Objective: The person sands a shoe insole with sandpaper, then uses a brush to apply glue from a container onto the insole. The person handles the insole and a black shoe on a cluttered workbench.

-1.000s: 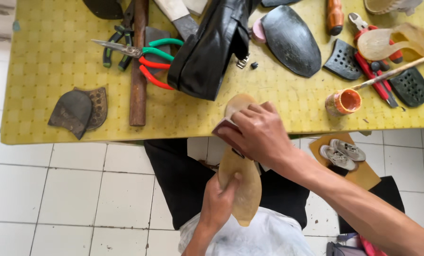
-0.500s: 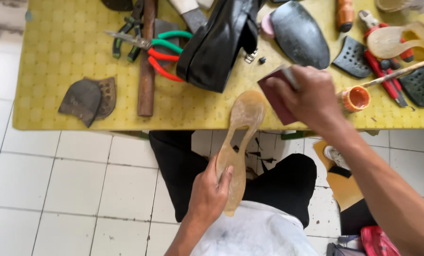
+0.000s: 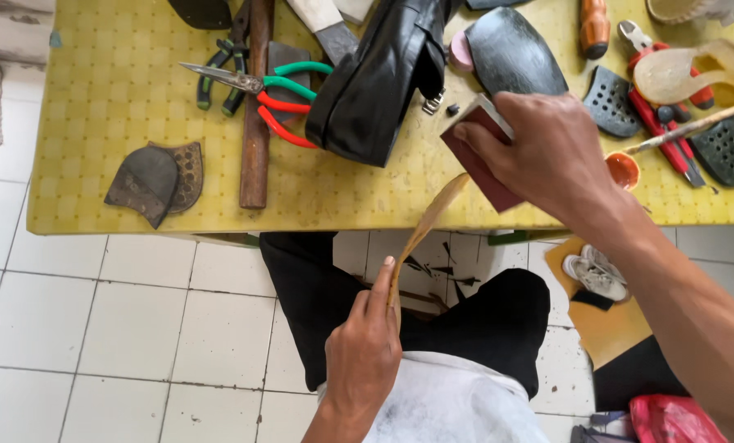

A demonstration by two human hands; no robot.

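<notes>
The left hand [image 3: 365,349] has its grip pinched on the lower end of a thin tan shoe sole [image 3: 423,234], fingers pressed flat along one face; the sole is turned edge-on to the camera (so its outline is hard to read) and rises from that grip up to the edge of the yellow counter [image 3: 96,107]. The right hand [image 3: 547,152] is closed around a dark red sanding block [image 3: 480,160], which sits just above the sole's upper tip, touching it or very nearly so.

Beyond the right grip lies a black shoe [image 3: 379,82] on its side, with a black rubber sole [image 3: 510,57] beside it. Left of that shoe, well away from both grips, are pliers with red and green handles [image 3: 273,94], a wooden handle [image 3: 256,123] and a worn black heel piece [image 3: 150,180]. A small orange cup [image 3: 623,170] stands just right of the right hand.
</notes>
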